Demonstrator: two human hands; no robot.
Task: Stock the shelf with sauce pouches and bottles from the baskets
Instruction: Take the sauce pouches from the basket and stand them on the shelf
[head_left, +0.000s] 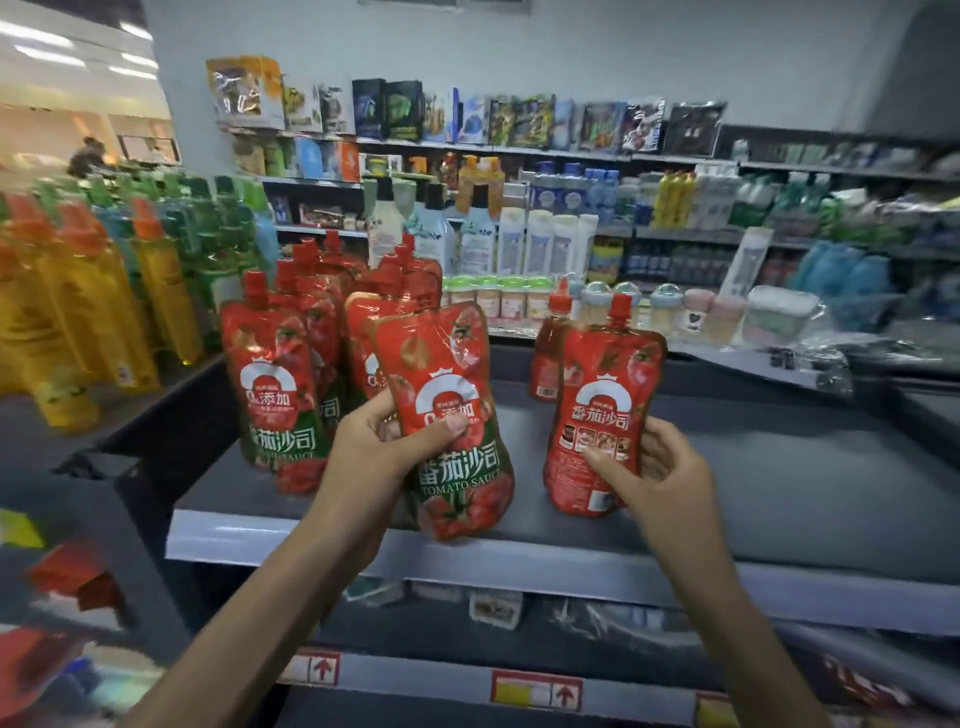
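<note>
My left hand (387, 447) grips a red tomato sauce pouch (447, 364) by its middle, front label toward me, above the front of the dark shelf (779, 467). My right hand (657, 462) holds a second red pouch (605, 384) with its back label showing, its base near the shelf surface. Several matching pouches (275, 374) stand in rows at the shelf's left end. A red sauce bottle (550, 353) stands behind the right pouch.
Yellow and green bottles (104, 291) fill the neighbouring shelf on the left. The grey shelf front rail (519, 561) runs below my hands, with price tags (535, 691) on a lower rail. Stocked shelves of bottles and boxes (519, 171) stand across the aisle.
</note>
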